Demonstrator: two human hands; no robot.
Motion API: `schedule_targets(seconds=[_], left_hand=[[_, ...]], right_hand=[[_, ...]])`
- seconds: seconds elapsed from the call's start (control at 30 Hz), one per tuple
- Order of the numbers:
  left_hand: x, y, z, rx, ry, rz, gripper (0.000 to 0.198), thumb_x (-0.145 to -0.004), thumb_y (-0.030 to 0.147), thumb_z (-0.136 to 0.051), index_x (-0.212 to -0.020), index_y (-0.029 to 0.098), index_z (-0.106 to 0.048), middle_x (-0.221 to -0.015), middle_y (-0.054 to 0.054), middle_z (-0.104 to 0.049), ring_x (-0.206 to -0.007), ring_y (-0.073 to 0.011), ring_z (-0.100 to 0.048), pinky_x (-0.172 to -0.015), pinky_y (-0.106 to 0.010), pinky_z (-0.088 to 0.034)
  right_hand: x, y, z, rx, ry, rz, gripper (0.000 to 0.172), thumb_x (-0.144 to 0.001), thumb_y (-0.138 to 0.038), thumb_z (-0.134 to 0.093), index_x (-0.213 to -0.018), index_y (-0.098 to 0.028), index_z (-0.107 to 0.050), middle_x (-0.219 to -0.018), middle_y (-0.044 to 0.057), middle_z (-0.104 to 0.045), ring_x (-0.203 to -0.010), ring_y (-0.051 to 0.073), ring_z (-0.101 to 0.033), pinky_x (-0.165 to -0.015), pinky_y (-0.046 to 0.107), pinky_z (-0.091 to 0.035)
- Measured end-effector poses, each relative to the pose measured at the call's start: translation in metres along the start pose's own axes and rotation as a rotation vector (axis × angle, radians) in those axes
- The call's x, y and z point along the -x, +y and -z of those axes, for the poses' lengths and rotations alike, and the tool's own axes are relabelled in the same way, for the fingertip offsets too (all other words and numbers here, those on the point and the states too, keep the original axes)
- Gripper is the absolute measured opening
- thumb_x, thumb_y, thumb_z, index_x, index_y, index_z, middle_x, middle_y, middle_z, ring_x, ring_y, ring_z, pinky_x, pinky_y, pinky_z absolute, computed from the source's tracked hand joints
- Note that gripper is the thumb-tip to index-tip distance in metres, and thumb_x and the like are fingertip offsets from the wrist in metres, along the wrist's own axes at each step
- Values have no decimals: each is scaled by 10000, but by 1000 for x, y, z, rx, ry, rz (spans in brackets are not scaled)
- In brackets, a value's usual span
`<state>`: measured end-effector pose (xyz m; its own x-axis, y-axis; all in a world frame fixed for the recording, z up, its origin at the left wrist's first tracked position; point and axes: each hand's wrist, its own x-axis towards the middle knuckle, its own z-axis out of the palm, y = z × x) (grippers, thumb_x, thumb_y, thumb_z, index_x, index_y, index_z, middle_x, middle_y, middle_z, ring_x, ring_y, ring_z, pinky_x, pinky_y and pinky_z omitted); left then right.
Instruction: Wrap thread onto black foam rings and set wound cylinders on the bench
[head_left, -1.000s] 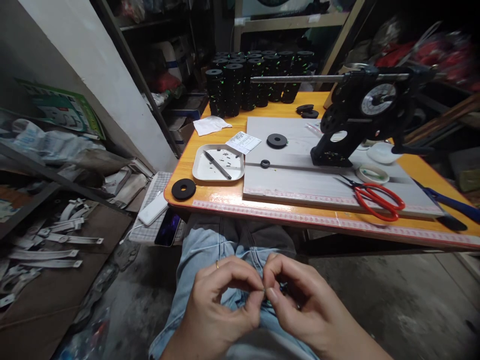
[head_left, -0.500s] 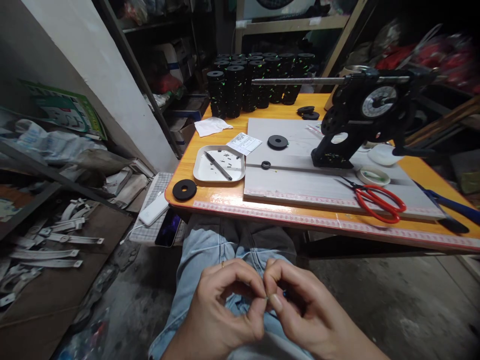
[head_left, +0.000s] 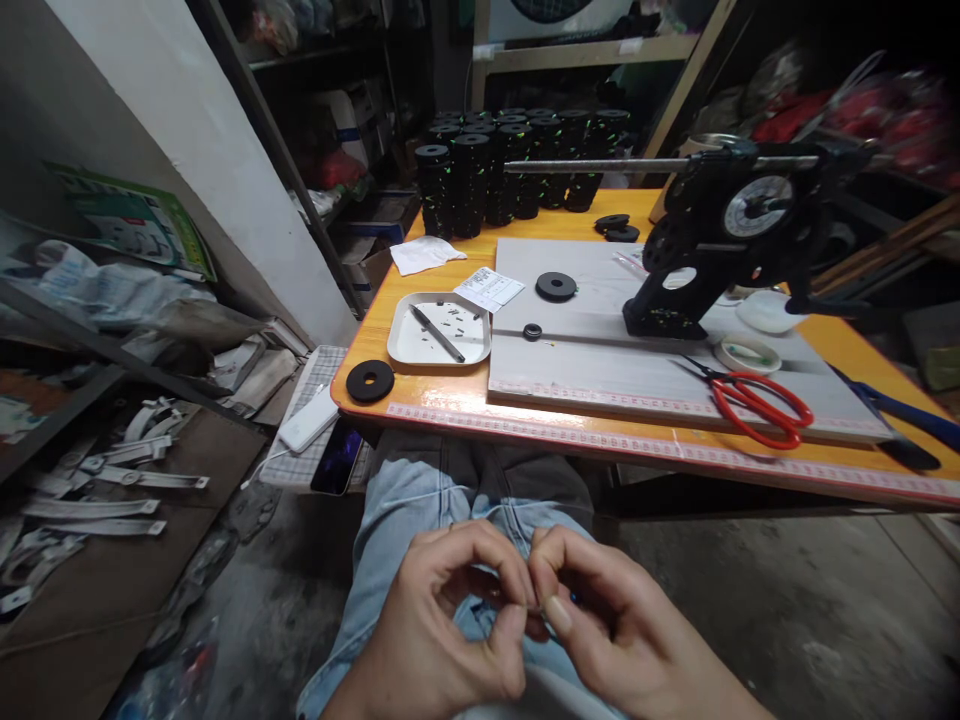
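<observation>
Over my lap, my left hand (head_left: 457,620) pinches with thumb and forefinger. My right hand (head_left: 607,615) is pinched too, its fingertips meeting those of the left. Whatever sits between the fingertips is very small and thin, and I cannot make out its kind. Beyond my hands, on the table, a white tray (head_left: 409,345) holds a dark pen (head_left: 437,333) and several tiny dark pieces (head_left: 454,313). A black foam disc (head_left: 370,380) lies at the table's near left corner.
A black hand-cranked winder (head_left: 697,230) with a long rod stands on a grey board (head_left: 592,370). Red-handled scissors (head_left: 757,405) lie at its front. Several black spools (head_left: 471,185) stand at the back. A phone (head_left: 337,458) rests on a stool at left.
My fingertips have shifted slightly against each other, the left thumb a little further from the right. The view has moved by a hair; the things on the table stay put.
</observation>
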<state>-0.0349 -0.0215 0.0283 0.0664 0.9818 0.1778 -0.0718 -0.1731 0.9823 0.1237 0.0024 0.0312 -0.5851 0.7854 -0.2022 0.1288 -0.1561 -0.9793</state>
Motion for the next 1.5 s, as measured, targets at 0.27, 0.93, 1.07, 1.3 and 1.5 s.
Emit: schedule_targets(seconds=[0.27,0.93,1.07,1.3,1.5], left_hand=[[2,-4,4,17,66,-26,292,-674,-84,-566,-763,187,-629,-732,-14,-641,-611,-131,-650,-560,-224,-577],[8,-11,5,-135,9,217,80,-812,120,-663,-818,178,-718,-780,-37,-686,-683,-141,-661,-625,-231,-553],[5,-1,11,-390,3,23,119,-866,117,-603,-844,152,-715,-765,-51,-704,-746,-152,-661,-711,-240,-515],[18,-10,4,191,-260,594,257,-843,332,-653,-705,120,-694,-640,-60,-657,-564,-144,-636,-569,-246,-523],[21,-37,1,878,-304,810,389,-720,436,-783,-707,52,-721,-610,-103,-676,-436,-112,-623,-422,-187,-509]], right_hand=[[2,-7,1,89,80,65,102,-886,-272,-531,-982,-241,-545,-746,-21,-495,-588,116,-412,-509,213,-356],[7,-14,8,44,260,74,133,-950,-375,-547,-987,-280,-632,-901,-2,-595,-783,129,-550,-672,190,-450],[6,-6,13,-40,232,27,149,-953,-403,-548,-987,-281,-628,-839,-11,-536,-688,106,-448,-577,180,-375],[-5,3,14,-602,-32,-106,148,-910,-360,-609,-922,-214,-592,-627,-57,-344,-518,69,-208,-434,184,-165],[-9,3,14,-636,-49,-146,134,-923,-332,-591,-951,-202,-592,-646,-53,-366,-502,52,-200,-422,172,-150]])
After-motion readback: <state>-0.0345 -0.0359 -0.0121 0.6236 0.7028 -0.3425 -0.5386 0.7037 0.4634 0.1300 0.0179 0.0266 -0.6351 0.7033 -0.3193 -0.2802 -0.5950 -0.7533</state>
